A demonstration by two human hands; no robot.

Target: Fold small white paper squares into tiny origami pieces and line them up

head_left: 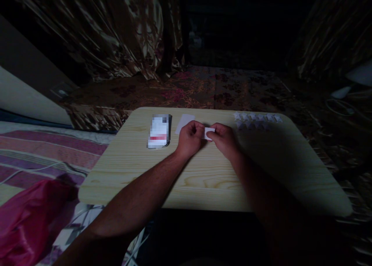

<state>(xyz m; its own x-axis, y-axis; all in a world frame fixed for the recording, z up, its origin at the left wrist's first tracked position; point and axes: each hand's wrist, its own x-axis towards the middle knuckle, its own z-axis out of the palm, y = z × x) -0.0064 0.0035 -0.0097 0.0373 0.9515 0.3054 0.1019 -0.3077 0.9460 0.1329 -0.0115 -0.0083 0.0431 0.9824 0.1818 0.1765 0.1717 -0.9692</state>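
Observation:
Between my two hands, above the middle of a light wooden table (203,182), is a small white piece of paper (209,134). My left hand (191,136) pinches its left edge with curled fingers. On the other side my right hand (223,138) grips it, the thumb lying over its face. Just behind my left hand lies a larger white sheet of paper (186,122), partly covered by that hand. Right of my hands, two rows of small folded white paper pieces (252,117) stand near the table's far edge.
A phone with a lit, blurred screen (158,131) lies on the table to the left. Beyond the table is a ledge with a flowered cover (188,88) under patterned curtains (139,33). At left, a pink bag (37,219) rests on a striped bed (52,150), with cables nearby.

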